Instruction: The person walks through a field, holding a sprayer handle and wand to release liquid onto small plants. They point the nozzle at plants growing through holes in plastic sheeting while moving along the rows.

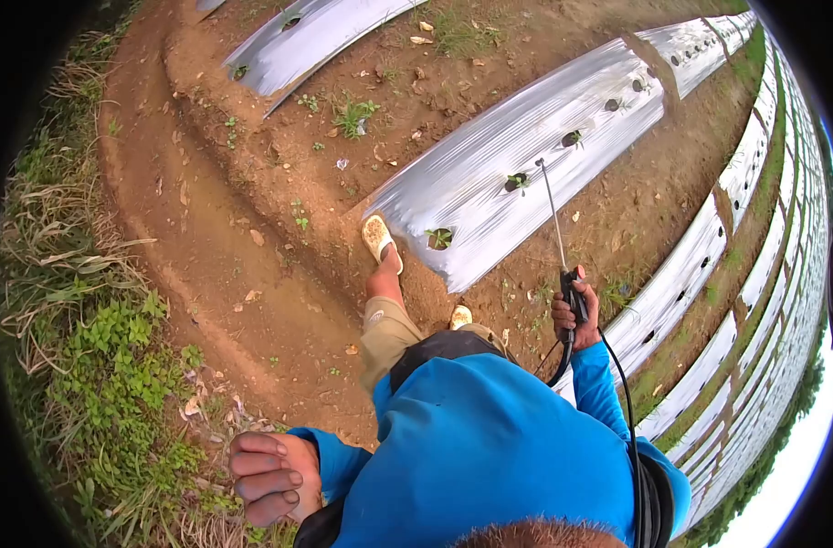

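Note:
My right hand (576, 309) is wrapped round the black handle of a spray wand (554, 210). Its thin metal tube points away from me, with the nozzle over the silver plastic mulch (526, 137) near a planting hole. A black hose (628, 402) runs from the wand side back along my right arm. Small green seedlings (439, 238) show in several round holes of the mulch. At the lower left, my left hand (272, 477) is closed, its fingers curled beside my body; whatever lies inside them, if anything, is hidden.
A muddy, wet ditch (252, 265) runs along my left, bordered by grass and weeds (106, 365). More mulched rows (700, 265) stretch away on the right. Another mulch strip (298, 46) lies ahead on the left. My feet in pale shoes (376, 236) stand at the row's near end.

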`<state>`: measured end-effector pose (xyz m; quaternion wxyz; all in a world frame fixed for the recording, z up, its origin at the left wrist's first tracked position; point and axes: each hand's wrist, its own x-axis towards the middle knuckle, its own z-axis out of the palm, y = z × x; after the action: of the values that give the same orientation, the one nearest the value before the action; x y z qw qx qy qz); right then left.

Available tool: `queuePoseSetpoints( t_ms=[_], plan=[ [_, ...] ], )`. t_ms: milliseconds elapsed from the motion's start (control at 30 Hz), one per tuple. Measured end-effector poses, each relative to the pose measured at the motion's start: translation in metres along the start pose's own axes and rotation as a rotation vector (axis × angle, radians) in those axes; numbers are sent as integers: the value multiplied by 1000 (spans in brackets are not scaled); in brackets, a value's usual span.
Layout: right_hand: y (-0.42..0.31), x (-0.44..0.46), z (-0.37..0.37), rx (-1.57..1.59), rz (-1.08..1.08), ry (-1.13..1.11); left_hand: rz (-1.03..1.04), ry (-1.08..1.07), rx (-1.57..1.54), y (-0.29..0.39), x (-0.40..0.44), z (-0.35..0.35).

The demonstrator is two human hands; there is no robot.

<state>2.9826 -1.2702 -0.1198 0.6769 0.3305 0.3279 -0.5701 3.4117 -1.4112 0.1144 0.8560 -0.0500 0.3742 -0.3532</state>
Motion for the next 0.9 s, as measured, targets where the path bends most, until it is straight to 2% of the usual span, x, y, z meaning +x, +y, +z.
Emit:
queuePoseSetpoints(
  t_ms=[67,233,300,367,433,467,500,567,600,633,700,733,833,900],
  plan=[
    [-4,17,27,61,3,-48,27,4,43,-35,47,9],
    [-7,35,126,265,-22,-98,-186,154,6,-135,111,55],
    [-18,44,164,309,-59,-125,-284,200,-13,-171,125,70],
    [-33,54,187,350,-181,-249,-335,232,-3,-204,137,83],
    [-45,62,217,361,-264,-255,-150,284,176,-237,154,88],
    [-49,66,229,329,-348,-234,-171,287,192,-250,164,85],
    [-56,72,240,296,-433,-210,-253,-146,447,-258,180,73],
    [-74,87,259,314,-459,-218,-399,-1052,899,-280,208,53],
    [-86,98,266,299,-492,-202,141,-1400,1247,-327,196,37],
    [-97,110,272,284,-523,-183,115,-1411,1249,-359,195,27],
    [-123,138,289,280,-567,-116,63,-1616,1061,-412,205,3],
    [-137,154,298,314,-573,-56,175,-1631,1130,-427,219,-8],
    [-190,209,318,372,-612,45,154,-1719,1065,-498,249,-61],
    [-245,256,325,436,-615,-19,132,-1752,1012,-562,266,-113]
  ],
)
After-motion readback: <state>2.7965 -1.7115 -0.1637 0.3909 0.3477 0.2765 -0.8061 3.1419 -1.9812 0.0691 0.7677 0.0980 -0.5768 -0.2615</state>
